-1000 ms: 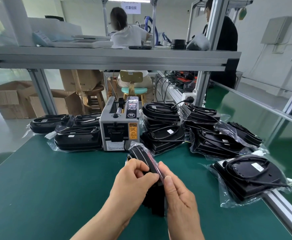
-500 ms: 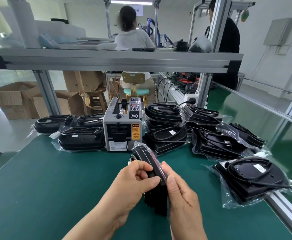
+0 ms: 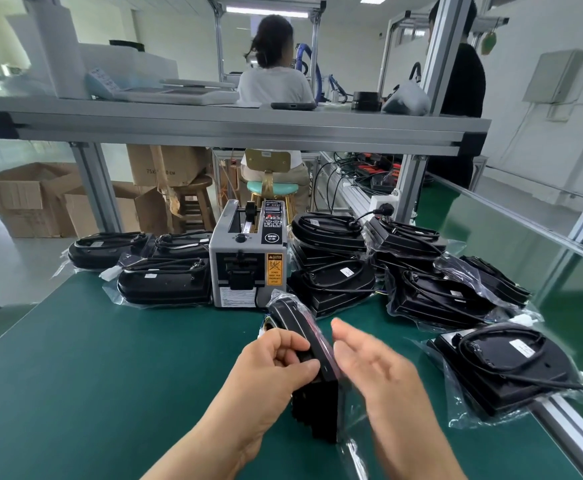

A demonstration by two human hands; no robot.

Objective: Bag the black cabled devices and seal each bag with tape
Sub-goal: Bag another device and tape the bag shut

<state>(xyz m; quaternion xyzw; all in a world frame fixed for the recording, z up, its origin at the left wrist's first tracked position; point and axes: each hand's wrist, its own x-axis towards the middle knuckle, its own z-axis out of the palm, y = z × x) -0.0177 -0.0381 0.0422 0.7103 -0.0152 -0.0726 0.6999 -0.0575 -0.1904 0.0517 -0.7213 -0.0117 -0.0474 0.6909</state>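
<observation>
A black cabled device in a clear bag (image 3: 312, 362) stands on edge on the green mat in front of me. My left hand (image 3: 276, 372) grips its upper edge, fingers curled round it. My right hand (image 3: 376, 362) hovers just right of the device with straight fingers, apart from it. A grey tape dispenser (image 3: 248, 261) stands behind the device. Bagged black devices lie left of the dispenser (image 3: 165, 284), and more are piled right of it (image 3: 435, 292). One bagged device (image 3: 504, 365) lies at the table's right edge.
The green mat (image 3: 92, 375) spreads out to the left. An aluminium shelf (image 3: 231, 124) crosses overhead on posts. Cardboard boxes (image 3: 26, 199) stand on the floor at back left. Two people are at the bench behind.
My right hand has let go of the bagged device and moved off to the right with its fingers straightened. The left hand still holds it. The view has shifted slightly.
</observation>
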